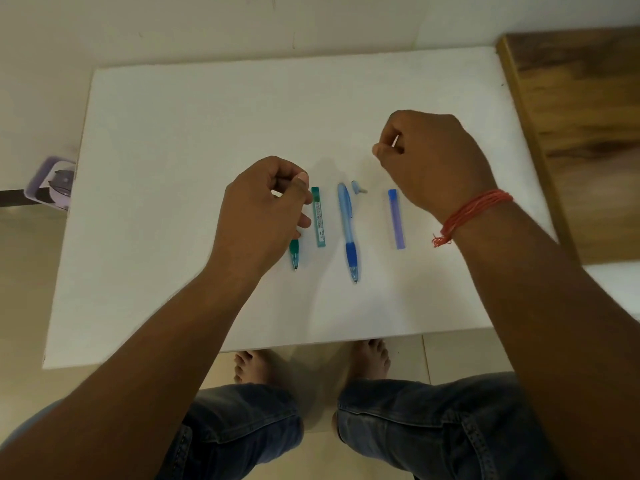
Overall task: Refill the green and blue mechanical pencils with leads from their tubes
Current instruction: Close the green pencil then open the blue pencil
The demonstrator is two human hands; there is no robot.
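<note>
The green pencil point(294, 255) lies on the white board point(207, 133), with only its tip end showing. My left hand point(263, 209) curls its fingers round the hidden upper part. Right beside it lies the green lead tube point(319, 216). The blue pencil point(348, 226) lies in the middle with its top open, and its small blue cap point(358, 187) rests loose just right of that end. The blue lead tube point(397, 220) lies further right. Above and right of the tube, my right hand point(436, 161) is raised and pinches a small white piece point(394, 141) between thumb and fingertips.
A wooden surface point(581, 126) borders the board on the right. A lilac tray point(52, 183) holding a dark object sits off the left edge. My knees and bare feet are below the board's near edge point(311, 344).
</note>
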